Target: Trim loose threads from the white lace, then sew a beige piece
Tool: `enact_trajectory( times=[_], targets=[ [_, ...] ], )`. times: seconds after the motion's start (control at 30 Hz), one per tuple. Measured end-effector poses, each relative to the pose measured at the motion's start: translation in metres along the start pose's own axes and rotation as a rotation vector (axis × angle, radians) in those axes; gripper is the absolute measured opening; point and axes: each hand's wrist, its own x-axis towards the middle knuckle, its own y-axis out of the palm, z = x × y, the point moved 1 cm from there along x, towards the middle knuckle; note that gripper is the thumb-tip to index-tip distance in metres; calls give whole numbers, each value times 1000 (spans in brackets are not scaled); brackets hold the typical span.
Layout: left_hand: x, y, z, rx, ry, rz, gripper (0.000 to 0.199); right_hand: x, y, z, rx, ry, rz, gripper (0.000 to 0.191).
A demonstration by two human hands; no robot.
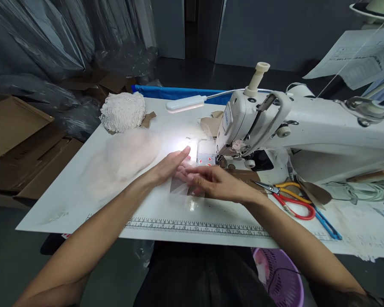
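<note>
Just left of the sewing machine's needle, my left hand has its thumb raised and its fingers stretched out to the right. My right hand meets it there, thumb and fingers closed together over a thin see-through piece of fabric. The piece's edges are hard to make out, and the right hand covers part of it. Beyond the hands stands the white sewing machine, with small red marks beside its presser foot. Pale pink sheer fabric lies bunched near my left forearm.
White fringe trim is heaped at the back left. Red-handled scissors, yellow-handled snips and a blue tool lie right. A lamp overhangs the table. Below are a purple basket and, left, cardboard boxes.
</note>
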Motion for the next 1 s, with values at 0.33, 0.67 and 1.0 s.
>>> enact_trajectory(
  times=[0.33, 0.67, 1.0],
  targets=[
    [-5, 6, -7, 303, 19, -184, 38, -31, -1, -43, -751, -477, -340, 34],
    [22, 9, -14, 839, 398, -145, 38, -39, 14, -59, -969, -524, -230, 31],
    [84, 43, -27, 1685, 710, -92, 15, -48, -3, -64, -912, -404, -281, 36]
  ],
)
